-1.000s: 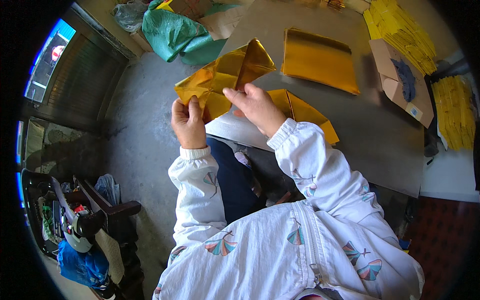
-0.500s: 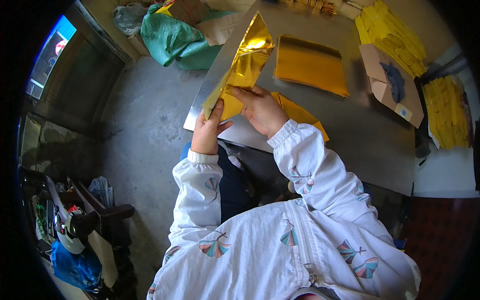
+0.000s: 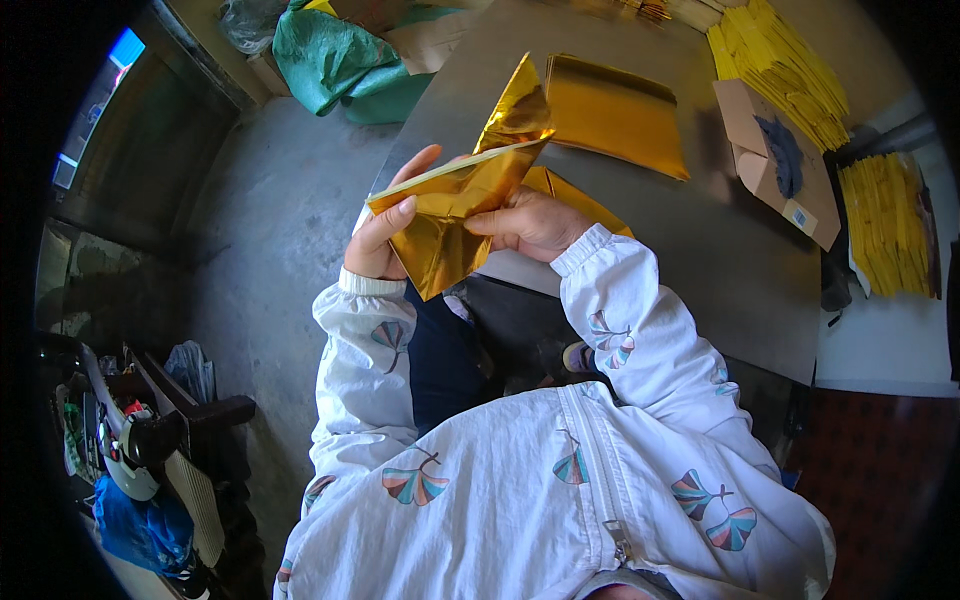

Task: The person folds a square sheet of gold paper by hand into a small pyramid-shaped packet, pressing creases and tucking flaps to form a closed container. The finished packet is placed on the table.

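Left hand (image 3: 374,243) clasps the folded gold sheet (image 3: 470,190) by its left end; right hand (image 3: 535,224) pinches it further right — a two-sided hold, presumably to steady its shape.

- You can read no words, numbers or brands here.
- On the brown cardboard box (image 3: 820,198) to your right, you have a small pale label (image 3: 799,216) with darker marks, too small to make out.
- You find that label near the box's corner closest to you, below the dark cloth (image 3: 784,160).
- Your white jacket (image 3: 500,470) carries printed leaf shapes rather than letters.
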The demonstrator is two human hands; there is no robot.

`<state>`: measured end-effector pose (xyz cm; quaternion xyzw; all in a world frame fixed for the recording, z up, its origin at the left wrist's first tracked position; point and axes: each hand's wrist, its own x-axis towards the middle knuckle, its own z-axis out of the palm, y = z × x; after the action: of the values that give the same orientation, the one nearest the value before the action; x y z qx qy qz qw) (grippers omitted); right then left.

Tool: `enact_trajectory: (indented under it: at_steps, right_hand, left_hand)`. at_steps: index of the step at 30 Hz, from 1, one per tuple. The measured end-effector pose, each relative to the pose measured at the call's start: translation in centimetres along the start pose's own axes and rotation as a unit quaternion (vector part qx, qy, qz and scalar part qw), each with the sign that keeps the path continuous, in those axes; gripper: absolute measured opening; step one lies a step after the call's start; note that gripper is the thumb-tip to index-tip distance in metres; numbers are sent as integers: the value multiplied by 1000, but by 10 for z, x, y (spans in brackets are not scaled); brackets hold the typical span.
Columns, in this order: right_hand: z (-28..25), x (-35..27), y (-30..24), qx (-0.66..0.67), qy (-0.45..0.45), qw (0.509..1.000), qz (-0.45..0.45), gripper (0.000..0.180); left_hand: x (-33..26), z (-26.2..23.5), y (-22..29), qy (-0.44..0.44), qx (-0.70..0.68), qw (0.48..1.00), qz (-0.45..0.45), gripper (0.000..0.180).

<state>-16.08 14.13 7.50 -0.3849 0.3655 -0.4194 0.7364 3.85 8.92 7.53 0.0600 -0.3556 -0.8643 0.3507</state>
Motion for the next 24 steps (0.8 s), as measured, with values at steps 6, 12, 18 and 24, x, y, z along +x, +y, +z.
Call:
enact_trajectory:
  at_steps: [6, 12, 18, 24]
  right_hand:
    - [-6, 3, 6, -15, -14, 999, 41, 52]
    - [-1, 1, 3, -23, 21, 999, 29, 51]
    - [0, 4, -2, 19, 140, 989, -45, 40]
    - [-5, 4, -7, 86, 183, 975, -88, 19]
  left_hand:
    - [0, -4, -7, 20, -9, 1000, 10, 63]
    - [-8, -13, 4, 103, 81, 990, -43, 40]
    - [-12, -24, 12, 73, 58, 995, -33, 36]
    - [-11, -48, 13, 43, 61, 996, -46, 35]
